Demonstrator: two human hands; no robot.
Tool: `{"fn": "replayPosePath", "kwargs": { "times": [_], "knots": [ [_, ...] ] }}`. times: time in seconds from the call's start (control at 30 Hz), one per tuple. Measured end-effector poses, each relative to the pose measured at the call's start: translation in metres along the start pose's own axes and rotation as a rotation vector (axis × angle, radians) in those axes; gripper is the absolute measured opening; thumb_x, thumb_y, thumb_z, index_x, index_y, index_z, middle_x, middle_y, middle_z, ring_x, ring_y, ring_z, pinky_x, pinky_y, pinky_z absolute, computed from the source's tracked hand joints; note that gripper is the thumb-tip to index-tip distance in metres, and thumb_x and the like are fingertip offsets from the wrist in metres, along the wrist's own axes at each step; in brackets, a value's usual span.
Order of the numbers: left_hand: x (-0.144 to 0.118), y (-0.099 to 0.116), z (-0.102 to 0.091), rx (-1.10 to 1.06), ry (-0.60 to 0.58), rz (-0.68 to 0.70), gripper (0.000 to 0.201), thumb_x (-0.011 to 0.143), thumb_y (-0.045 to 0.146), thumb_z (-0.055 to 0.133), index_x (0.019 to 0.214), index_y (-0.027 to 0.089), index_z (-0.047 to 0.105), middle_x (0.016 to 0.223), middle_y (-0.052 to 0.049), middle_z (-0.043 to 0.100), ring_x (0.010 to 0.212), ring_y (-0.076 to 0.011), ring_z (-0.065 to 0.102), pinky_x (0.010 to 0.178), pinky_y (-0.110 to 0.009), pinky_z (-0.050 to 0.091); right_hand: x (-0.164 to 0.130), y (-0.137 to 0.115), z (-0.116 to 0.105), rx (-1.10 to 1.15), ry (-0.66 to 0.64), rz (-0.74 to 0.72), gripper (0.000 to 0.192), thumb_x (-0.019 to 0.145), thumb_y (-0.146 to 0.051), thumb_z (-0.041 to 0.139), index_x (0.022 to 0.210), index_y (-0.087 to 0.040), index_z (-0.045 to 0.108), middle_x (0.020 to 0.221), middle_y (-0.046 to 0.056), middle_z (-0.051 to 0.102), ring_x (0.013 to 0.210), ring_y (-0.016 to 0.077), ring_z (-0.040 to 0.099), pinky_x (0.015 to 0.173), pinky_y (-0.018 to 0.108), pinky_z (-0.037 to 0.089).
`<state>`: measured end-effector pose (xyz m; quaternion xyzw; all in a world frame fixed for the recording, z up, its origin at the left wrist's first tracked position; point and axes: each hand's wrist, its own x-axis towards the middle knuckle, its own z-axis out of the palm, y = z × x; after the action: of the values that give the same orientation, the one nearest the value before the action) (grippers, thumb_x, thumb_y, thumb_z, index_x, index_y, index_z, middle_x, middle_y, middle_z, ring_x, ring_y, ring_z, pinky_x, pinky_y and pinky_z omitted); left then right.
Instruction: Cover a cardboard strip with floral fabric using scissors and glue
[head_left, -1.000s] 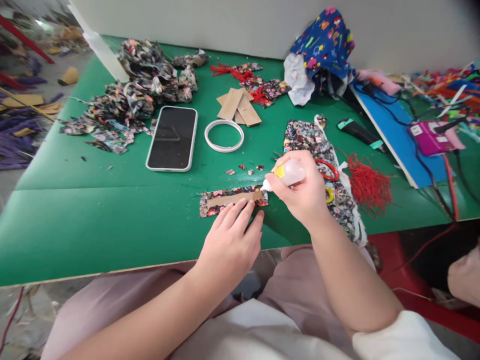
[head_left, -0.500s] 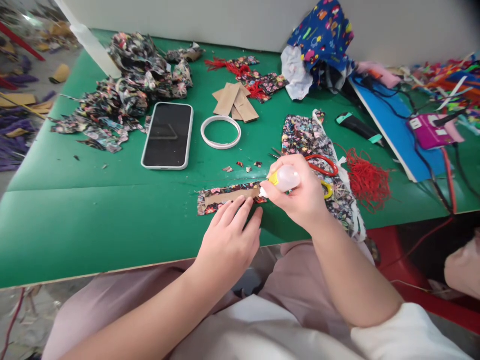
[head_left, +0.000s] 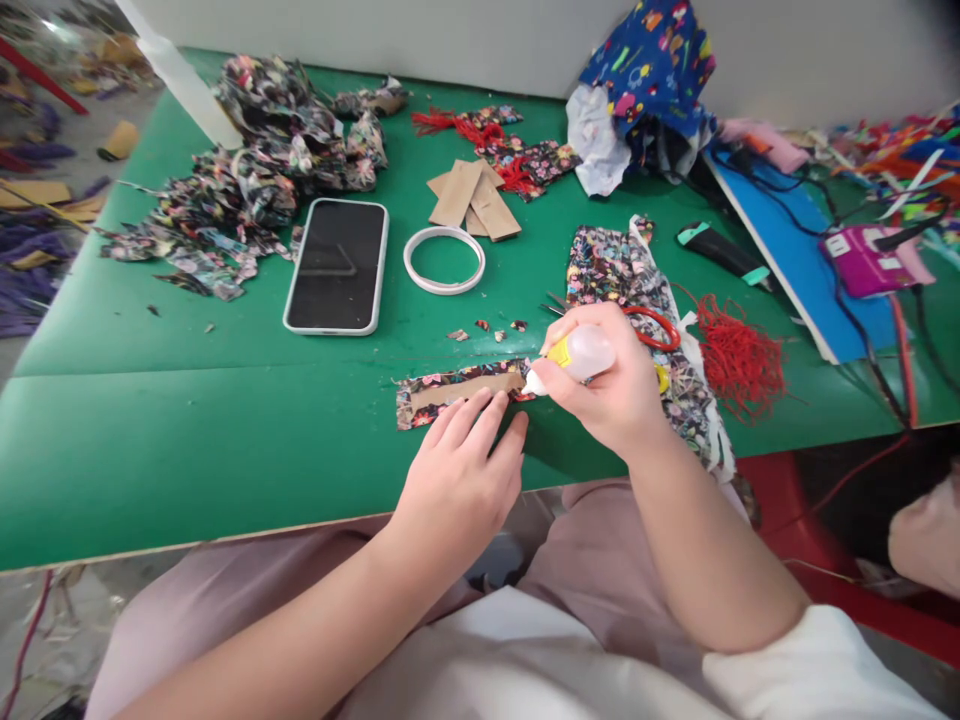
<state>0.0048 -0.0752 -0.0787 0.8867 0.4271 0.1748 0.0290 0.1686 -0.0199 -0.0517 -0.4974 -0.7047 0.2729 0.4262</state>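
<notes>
A strip of brown card [head_left: 450, 392] lies on a slightly larger piece of dark floral fabric [head_left: 403, 412], flat on the green table. My left hand [head_left: 465, 470] rests on this strip, fingers stretched out and fingertips pressing near its right part. In my right hand [head_left: 619, 390] is a small clear glue bottle [head_left: 589, 352] with a yellow label, tilted so its white nozzle meets or nearly meets the fabric's right end. Scissors with red handles [head_left: 656, 328] lie partly hidden behind my right hand, over a larger floral cloth [head_left: 607, 265].
A phone [head_left: 337, 265], a roll of white tape [head_left: 444, 288] and brown card strips [head_left: 472, 200] lie beyond my hands. Fabric scraps [head_left: 262, 180] heap up at the left. Red strings [head_left: 739, 360], a black cutter [head_left: 720, 252] and a blue board [head_left: 810, 270] are rightward.
My right hand and the glue bottle have shifted slightly right, toward the fabric's end. My left hand stays on the strip. The whole view has shifted a little.
</notes>
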Motion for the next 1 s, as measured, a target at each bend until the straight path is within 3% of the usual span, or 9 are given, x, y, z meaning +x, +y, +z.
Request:
{"fn": "replayPosePath", "kwargs": {
  "times": [0.4,0.5,0.63,0.73,0.87,1.0],
  "knots": [
    [0.001,0.000,-0.002,-0.008,-0.031,0.000,0.033,0.087,0.025,0.046,0.115,0.012,0.059,0.123,-0.015,0.058,0.115,-0.0306,0.051,0.092,-0.046,0.045,0.006,0.006,0.010,-0.063,0.017,-0.037,0.028,0.074,-0.035,0.064,0.092,-0.024,0.046,0.081,-0.002,0.057,0.072,0.0135,0.058,0.068,0.029,0.048],
    [0.006,-0.005,-0.006,-0.034,-0.062,0.000,0.031,0.087,0.024,0.046,0.114,0.012,0.057,0.118,-0.014,0.060,0.111,-0.0281,0.053,0.090,-0.043,0.046,0.009,0.006,0.009,-0.015,0.091,-0.043,0.026,0.075,-0.036,0.064,0.090,-0.024,0.047,0.080,-0.001,0.056,0.070,0.0135,0.058,0.066,0.030,0.050],
    [0.015,-0.021,-0.019,-0.113,-0.074,-0.055,0.025,0.089,0.020,0.043,0.110,0.016,0.057,0.106,-0.009,0.060,0.096,-0.0210,0.054,0.084,-0.036,0.047,0.017,0.011,-0.002,0.101,0.403,0.042,0.027,0.076,-0.042,0.062,0.088,-0.025,0.045,0.082,0.000,0.055,0.064,0.0130,0.058,0.055,0.028,0.050],
    [0.019,-0.035,-0.028,-0.014,-0.039,-0.115,0.033,0.086,0.032,0.051,0.116,0.019,0.056,0.106,-0.011,0.055,0.097,-0.0245,0.051,0.086,-0.040,0.045,0.024,0.019,-0.017,0.201,0.561,0.101,0.028,0.076,-0.047,0.060,0.087,-0.026,0.045,0.076,-0.001,0.055,0.052,0.0100,0.055,0.043,0.024,0.044],
    [0.021,-0.044,-0.028,0.097,-0.103,-0.179,0.043,0.080,0.044,0.056,0.112,0.015,0.058,0.107,-0.014,0.055,0.101,-0.0301,0.049,0.084,-0.044,0.044,0.032,0.031,-0.033,0.400,0.621,0.303,0.032,0.079,-0.055,0.050,0.087,-0.025,0.044,0.065,-0.004,0.051,0.040,0.0066,0.049,0.034,0.020,0.036],
    [0.024,-0.042,-0.025,0.075,-0.140,-0.209,0.034,0.080,0.043,0.057,0.100,0.016,0.059,0.099,-0.012,0.058,0.097,-0.0279,0.054,0.082,-0.041,0.044,0.034,0.036,-0.032,0.647,0.536,0.449,0.036,0.070,-0.053,0.060,0.084,-0.023,0.045,0.071,-0.004,0.059,0.061,0.0104,0.063,0.049,0.021,0.049]
  ]
}}
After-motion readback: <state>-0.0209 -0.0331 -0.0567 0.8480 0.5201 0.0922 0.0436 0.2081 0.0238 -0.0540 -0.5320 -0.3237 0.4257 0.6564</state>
